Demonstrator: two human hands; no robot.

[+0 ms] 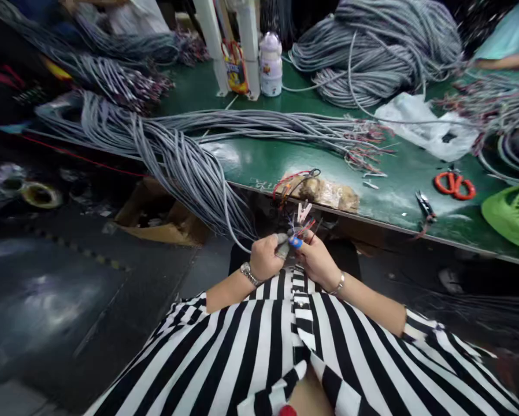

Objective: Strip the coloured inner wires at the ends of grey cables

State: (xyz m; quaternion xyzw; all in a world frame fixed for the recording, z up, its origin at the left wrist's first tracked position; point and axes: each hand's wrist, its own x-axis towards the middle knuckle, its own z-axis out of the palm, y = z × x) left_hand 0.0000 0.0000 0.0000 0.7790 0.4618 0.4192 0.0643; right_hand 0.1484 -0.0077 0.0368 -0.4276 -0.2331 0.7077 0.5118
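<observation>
My left hand (266, 256) is closed around the end of a grey cable (282, 247) that runs up to a thick bundle of grey cables (185, 167) hanging over the table edge. My right hand (315, 257) is closed in a pinch on the coloured inner wires (303, 222) fanning out of that cable end, with something small and blue (296, 242) at its fingertips. Both hands meet just below the edge of the green table (263, 162), above my striped shirt.
On the table lie long grey cable bundles (285, 124), a big coil (372, 52), a white bottle (270, 63), a plastic bag (428, 130), orange scissors (454, 185), small cutters (425, 205), a green basket (513, 211). A cardboard box (155, 216) sits on the floor. Another person's arm (506, 60) is far right.
</observation>
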